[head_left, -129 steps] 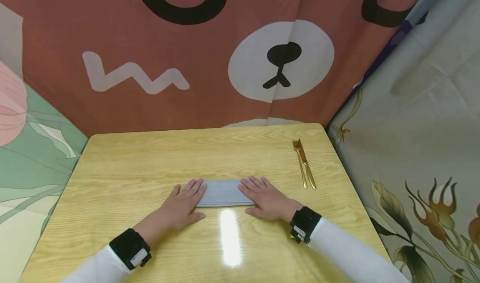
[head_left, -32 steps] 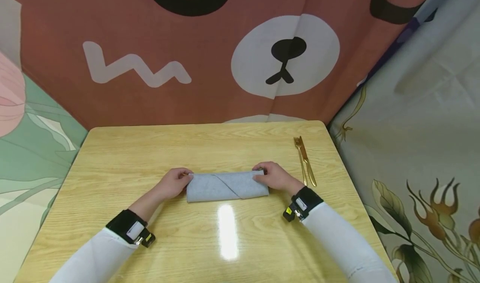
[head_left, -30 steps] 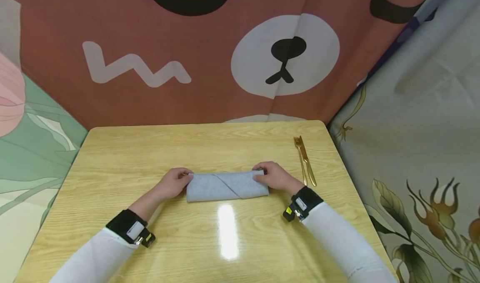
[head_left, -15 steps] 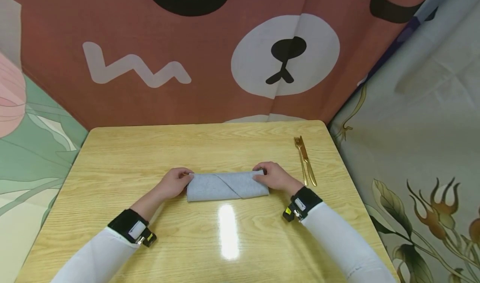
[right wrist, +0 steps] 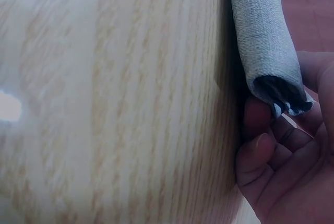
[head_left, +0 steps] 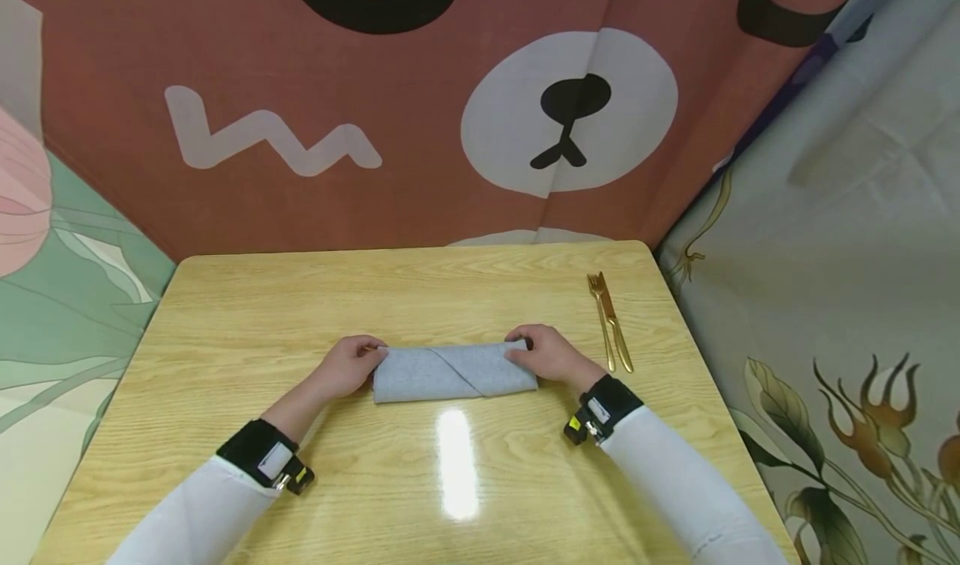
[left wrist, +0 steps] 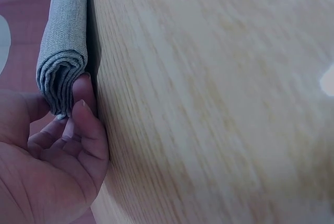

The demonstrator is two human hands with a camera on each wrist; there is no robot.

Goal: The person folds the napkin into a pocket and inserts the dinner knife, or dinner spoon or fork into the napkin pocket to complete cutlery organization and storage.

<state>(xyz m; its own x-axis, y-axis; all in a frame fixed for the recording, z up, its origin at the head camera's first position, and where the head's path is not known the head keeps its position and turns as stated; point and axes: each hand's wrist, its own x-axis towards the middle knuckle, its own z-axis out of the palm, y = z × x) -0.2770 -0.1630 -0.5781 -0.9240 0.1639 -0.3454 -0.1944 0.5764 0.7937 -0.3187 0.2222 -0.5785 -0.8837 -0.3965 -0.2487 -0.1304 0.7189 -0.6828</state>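
A grey-blue cloth napkin (head_left: pixel 450 373), folded into a long flat band, lies across the middle of the table; a diagonal fold line crosses its upper face. My left hand (head_left: pixel 347 367) pinches its left end, thumb on top and fingers beneath. At the opposite end my right hand (head_left: pixel 551 353) holds the cloth the same way. The left wrist view shows the stacked layers of the napkin (left wrist: pixel 65 31) at that end, close to the tabletop. In the right wrist view, the other end of the napkin (right wrist: pixel 263 31) gapes slightly, with fingertips under it.
A gold fork (head_left: pixel 602 319) and a gold knife (head_left: pixel 615 323) lie side by side on the wooden table (head_left: pixel 300 298), beyond my right hand. A brown printed cloth (head_left: pixel 300 215) hangs behind the table's far edge, and a pale floral curtain (head_left: pixel 825 257) hangs along the right.
Earlier both hands lay flat on a plain-faced napkin; now they grip its two ends and the diagonal fold faces up. Over the last second, hands and napkin have stayed nearly still.
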